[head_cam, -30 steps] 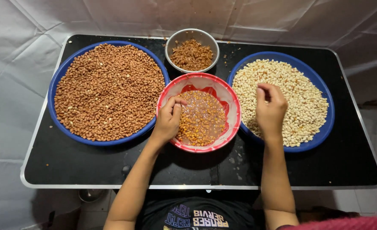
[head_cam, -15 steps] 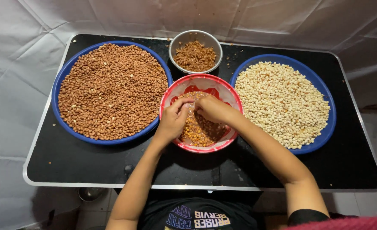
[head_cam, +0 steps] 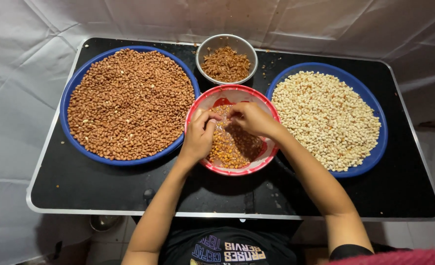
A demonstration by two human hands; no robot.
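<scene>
Sorting by touch: both hands work inside the red bowl [head_cam: 205, 105], just in front of the person at the middle of the counter [head_cam: 80, 189].
Left hand [head_cam: 197, 137]: curled over the near-left part of the bowl, fingertips pinched together on a few of the peanuts [head_cam: 227, 149]; whether it grips one nut or several I cannot tell.
Right hand [head_cam: 249, 118]: reaches across from the right, knuckles up, fingers bent down into the heap and touching the left hand's fingertips; it seems to pinch something small, too hidden to name.
Red bowl contents: a shallow layer of yellowish and brown nuts, wet-looking, with the red floor showing at the far side.
Doing it well: my judgement is that rubbing each nut lightly between thumb and finger, low over the bowl, keeps bits from scattering; a hard squeeze could split the nuts.
Left tray [head_cam: 67, 103]: blue, round, heaped with brown-skinned peanuts, its rim touching the red bowl.
Right tray [head_cam: 379, 142]: blue, round, filled with pale skinless peanuts, just beside the bowl.
Metal bowl [head_cam: 200, 56]: farthest back, between the trays, holding brown flaky skins.
Beyond: white cloth [head_cam: 325, 24] hangs behind the counter.
</scene>
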